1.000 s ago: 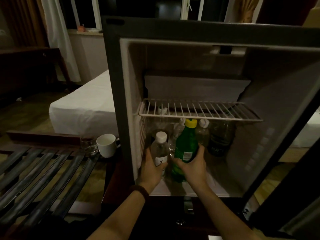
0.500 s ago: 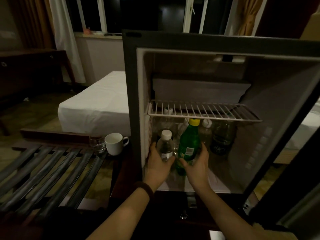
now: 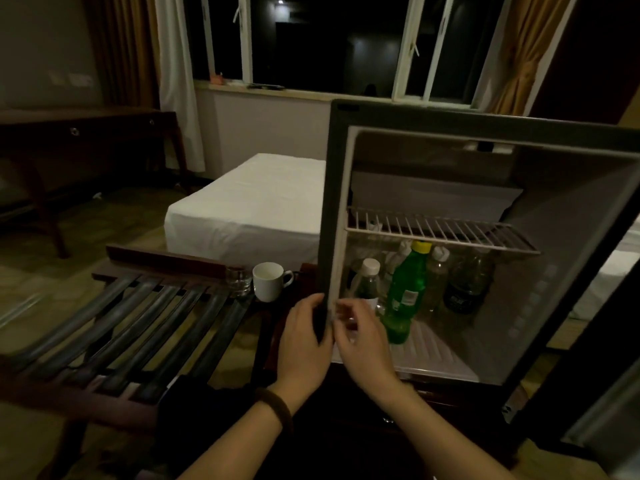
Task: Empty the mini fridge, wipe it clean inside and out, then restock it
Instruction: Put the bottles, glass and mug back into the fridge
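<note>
Dim bedroom, white bed (image 3: pixel 249 199) behind: open mini fridge (image 3: pixel 485 237) with a green bottle (image 3: pixel 403 294) among clear ones. Left hand (image 3: pixel 304 336) grips its frame; right hand (image 3: pixel 360 336) hovers empty, fingers loosely curled.

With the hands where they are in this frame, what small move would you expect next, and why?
Probably the right hand reaches back in for the green bottle. The fridge is not yet emptied: bottles stand under the wire shelf, and both hands sit at its left front edge, the left hand outside, holding nothing I can make out.
</note>
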{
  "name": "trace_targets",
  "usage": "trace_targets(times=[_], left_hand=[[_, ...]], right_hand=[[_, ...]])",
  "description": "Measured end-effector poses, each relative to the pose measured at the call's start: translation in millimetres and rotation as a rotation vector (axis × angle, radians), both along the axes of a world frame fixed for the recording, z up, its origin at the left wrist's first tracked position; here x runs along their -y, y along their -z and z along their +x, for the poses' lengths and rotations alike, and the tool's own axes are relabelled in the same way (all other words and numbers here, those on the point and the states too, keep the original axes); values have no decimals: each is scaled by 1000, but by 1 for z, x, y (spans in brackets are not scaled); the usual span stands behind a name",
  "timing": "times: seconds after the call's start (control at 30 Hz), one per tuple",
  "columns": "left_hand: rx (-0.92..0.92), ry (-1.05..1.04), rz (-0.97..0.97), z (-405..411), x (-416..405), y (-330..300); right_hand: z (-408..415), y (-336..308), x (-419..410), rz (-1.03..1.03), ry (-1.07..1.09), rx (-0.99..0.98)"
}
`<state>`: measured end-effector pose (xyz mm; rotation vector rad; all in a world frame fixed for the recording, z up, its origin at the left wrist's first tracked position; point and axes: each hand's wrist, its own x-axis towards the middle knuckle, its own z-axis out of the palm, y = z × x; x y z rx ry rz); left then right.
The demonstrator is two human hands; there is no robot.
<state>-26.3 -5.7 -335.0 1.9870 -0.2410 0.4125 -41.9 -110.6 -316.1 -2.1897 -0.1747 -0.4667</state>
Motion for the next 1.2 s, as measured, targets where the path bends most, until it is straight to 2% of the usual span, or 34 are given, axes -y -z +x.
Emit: trace_targets(times=[0.1,0.2,0.33,0.5,0.6,0.73,0.9,1.2], left_hand=[[-33,-102,62,6,-40,5],[-102,-160,98,13,-79,16],[-129,-203,161,37,-123,29],[-245,-146,234,79,-153,58],[-284,-169,222,117,-168,74],[-299,-184,214,166,-179,96],[-275,-207,202,220,-181,122],[-302,-209,-12,298,-164,136]], right_hand=[[7,4,-32,-18,-124,-148],[20,16,-64,34,-146,-263],[52,32,-96,53,-119,-327],[106,59,-126,81,-43,-417],[149,77,-142,134,53,-458],[207,100,-152,229,182,-400],[259,138,-157,329,228,-340],[301,173,-170,523,315,-268]])
